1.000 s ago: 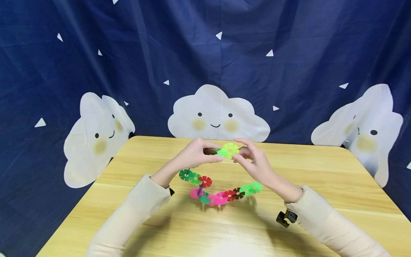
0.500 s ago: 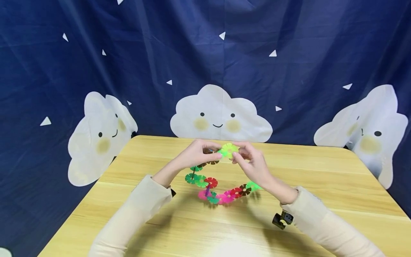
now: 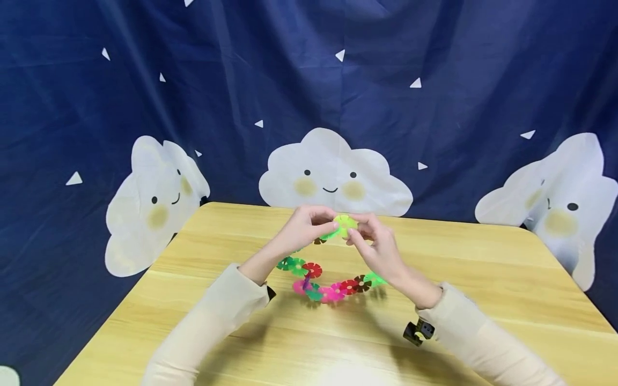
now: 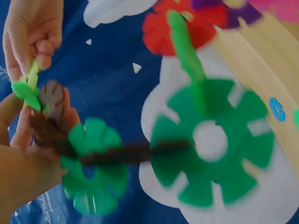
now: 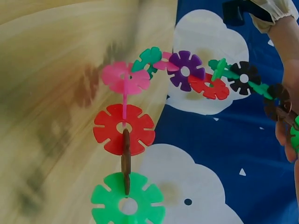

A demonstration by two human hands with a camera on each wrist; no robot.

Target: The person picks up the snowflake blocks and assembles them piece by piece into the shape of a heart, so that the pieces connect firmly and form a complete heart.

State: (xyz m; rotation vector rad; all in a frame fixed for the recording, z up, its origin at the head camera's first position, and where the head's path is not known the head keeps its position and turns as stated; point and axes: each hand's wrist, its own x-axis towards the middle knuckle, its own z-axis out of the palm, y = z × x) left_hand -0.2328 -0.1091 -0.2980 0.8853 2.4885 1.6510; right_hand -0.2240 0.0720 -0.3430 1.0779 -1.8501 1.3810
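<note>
A chain of slotted, flower-shaped interlocking discs hangs from my two hands above the table, in pink, red, brown, purple and several greens. At its upper end is a yellow interlocking disc (image 3: 345,224), pinched between the thumb and fingers of my right hand (image 3: 381,249). My left hand (image 3: 301,230) pinches the bright green interlocking disc (image 3: 331,235) joined to it; the brown discs (image 4: 52,100) beside that lie partly behind its fingers. Lower down, the chain curves through a red disc (image 3: 312,270) and pink discs (image 3: 330,293) to a green end (image 3: 374,279), partly behind my right wrist.
The wooden table (image 3: 309,343) spreads under the hands, with a dark blue cloud-print curtain (image 3: 309,80) behind it. A small blue disc (image 4: 277,108) shows against the wood in the left wrist view. A black device (image 3: 419,331) is strapped at the right wrist.
My right index finger, raised off the yellow disc a second ago, has come down to it. My left fingers have shifted right, closer to the yellow disc. The hanging chain has swung slightly.
</note>
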